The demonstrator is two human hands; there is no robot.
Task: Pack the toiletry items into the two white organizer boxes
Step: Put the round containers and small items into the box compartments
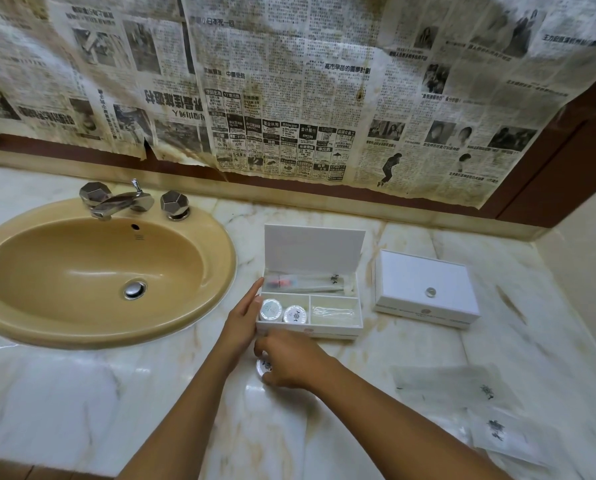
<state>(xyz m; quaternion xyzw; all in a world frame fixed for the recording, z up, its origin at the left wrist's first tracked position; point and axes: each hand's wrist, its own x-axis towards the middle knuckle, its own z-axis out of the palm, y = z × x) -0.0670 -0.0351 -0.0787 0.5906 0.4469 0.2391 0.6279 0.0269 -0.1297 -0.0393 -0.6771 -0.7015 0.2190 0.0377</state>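
Sitting on the marble table (185,393) beside the sink (99,271): open white box (310,329), lid up, holding two round jars (270,309), a wrapped toothbrush kit (310,284) and a clear packet (334,311). Closed white box (426,292) lying just right. Left hand (244,317), grip released, fingers straight, touching the open box's side. Right hand (289,363), grip curling around a third round jar (264,366) on the table before the box.

Chinese-language newspaper sheets (289,81) pasted across the wall, headlines legible: "小日本死一回" near the top, "高市早苗的團夥計劃" at centre right. "RM299" printed in a classified advertisement lower down. Dark emblems on packets (490,393) and round tubs (294,314), too small to read.
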